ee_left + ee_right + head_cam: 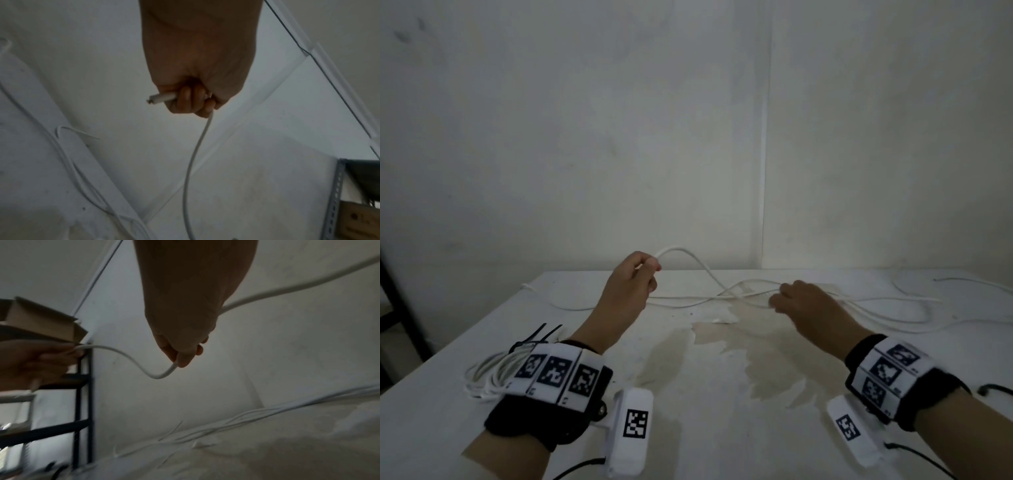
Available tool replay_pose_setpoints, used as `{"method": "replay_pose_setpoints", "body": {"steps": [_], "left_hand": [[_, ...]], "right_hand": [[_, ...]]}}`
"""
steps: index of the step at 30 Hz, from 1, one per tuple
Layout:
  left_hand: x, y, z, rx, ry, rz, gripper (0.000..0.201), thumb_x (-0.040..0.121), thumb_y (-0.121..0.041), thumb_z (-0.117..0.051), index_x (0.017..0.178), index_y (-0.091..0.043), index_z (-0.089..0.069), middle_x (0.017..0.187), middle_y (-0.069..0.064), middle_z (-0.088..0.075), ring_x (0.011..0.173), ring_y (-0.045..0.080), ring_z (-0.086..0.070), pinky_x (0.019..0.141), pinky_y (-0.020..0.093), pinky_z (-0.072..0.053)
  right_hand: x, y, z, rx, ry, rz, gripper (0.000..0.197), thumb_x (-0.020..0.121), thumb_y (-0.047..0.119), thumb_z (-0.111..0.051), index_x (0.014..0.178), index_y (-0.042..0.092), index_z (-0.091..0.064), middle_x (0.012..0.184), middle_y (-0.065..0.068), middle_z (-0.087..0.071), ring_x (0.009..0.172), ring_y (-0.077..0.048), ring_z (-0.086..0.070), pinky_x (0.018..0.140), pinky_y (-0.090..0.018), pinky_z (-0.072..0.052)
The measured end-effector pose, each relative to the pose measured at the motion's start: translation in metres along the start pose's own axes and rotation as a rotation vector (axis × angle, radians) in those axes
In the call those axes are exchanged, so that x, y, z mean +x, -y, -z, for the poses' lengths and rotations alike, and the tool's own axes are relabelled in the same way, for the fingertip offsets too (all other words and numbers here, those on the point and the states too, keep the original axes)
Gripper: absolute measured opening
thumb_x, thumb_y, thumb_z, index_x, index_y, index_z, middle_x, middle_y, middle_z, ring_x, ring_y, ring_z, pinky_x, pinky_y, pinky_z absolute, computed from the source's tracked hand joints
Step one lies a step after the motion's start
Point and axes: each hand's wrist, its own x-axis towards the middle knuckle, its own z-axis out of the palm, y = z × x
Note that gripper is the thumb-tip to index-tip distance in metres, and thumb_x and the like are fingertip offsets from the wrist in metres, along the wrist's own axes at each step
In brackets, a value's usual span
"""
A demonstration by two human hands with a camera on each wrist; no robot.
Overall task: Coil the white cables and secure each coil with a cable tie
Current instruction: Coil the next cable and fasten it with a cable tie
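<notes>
White, stained and scuffed, the counter (722, 428) stood against a pale wall (585, 137), and a loose white cable (690, 255) ran across its far half. The left hand (635, 277) was raised above the counter at centre, fingers curled round the cable close to its cut end; in the left wrist view that end (162, 97) stuck out of the fist while the rest of the cable dropped down toward the counter. From this grip the cable arched up and right, then sloped down to the right hand (804, 305), which was lower, just above the counter, right of centre. In the right wrist view the thumb and fingers (182, 359) pinched the cable, which passed through the hand and trailed off to the right.

More loose white cable strands (893, 318) lay on the counter beyond and to the right of the right hand, crossing one another, and another strand (558, 303) curved away toward the far left edge. On the near left, partly behind the left wristband (558, 371), lay a finished white coil (488, 375), with black cable ties (544, 334) just beyond it. Both wrists wore black bands with printed marker squares, the right wristband (887, 371) like the left. A dark metal shelf frame (79, 402) stood to the left of the counter, with a cardboard box (41, 321) on it.
</notes>
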Motion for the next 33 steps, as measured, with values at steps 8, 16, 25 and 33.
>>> {"method": "replay_pose_setpoints", "body": {"steps": [8,16,25,33], "left_hand": [[-0.004,0.013,-0.026,0.236,0.086,-0.110,0.024,0.100,-0.021,-0.034,0.099,-0.018,-0.058,0.062,-0.005,-0.047,0.053,0.004,-0.042,0.050,0.013,-0.034],[-0.014,0.011,-0.033,0.281,0.305,-0.126,0.036,0.098,-0.028,-0.035,0.077,-0.023,-0.063,0.074,0.004,-0.061,0.064,0.012,-0.051,0.063,0.019,-0.037],[-0.016,0.007,-0.034,0.109,0.347,-0.032,0.036,0.098,-0.033,-0.035,0.087,-0.015,-0.064,0.068,-0.008,-0.045,0.050,-0.006,-0.042,0.052,0.008,-0.033],[-0.017,-0.004,-0.029,0.015,0.334,-0.053,0.038,0.099,-0.028,-0.033,0.076,-0.021,-0.063,0.064,-0.011,-0.046,0.052,-0.008,-0.044,0.054,0.004,-0.034]], "right_hand": [[0.027,0.053,0.009,0.102,-0.239,0.333,0.018,0.079,-0.003,-0.053,0.081,0.014,-0.059,0.070,0.000,-0.057,0.070,-0.016,-0.035,0.064,-0.027,-0.025],[0.056,0.066,0.031,0.278,-0.292,0.183,0.022,0.086,0.021,-0.046,0.073,0.014,-0.063,0.073,-0.002,-0.059,0.068,-0.013,-0.039,0.063,-0.026,-0.024],[0.062,0.066,0.036,0.661,-0.035,-0.044,0.020,0.091,0.012,-0.051,0.084,0.000,-0.066,0.077,0.000,-0.049,0.072,-0.016,-0.046,0.064,-0.023,-0.035],[0.064,0.068,0.051,0.887,0.194,-0.245,0.028,0.097,0.024,-0.042,0.076,0.018,-0.059,0.077,0.010,-0.055,0.079,-0.012,-0.053,0.075,-0.027,-0.040]]}}
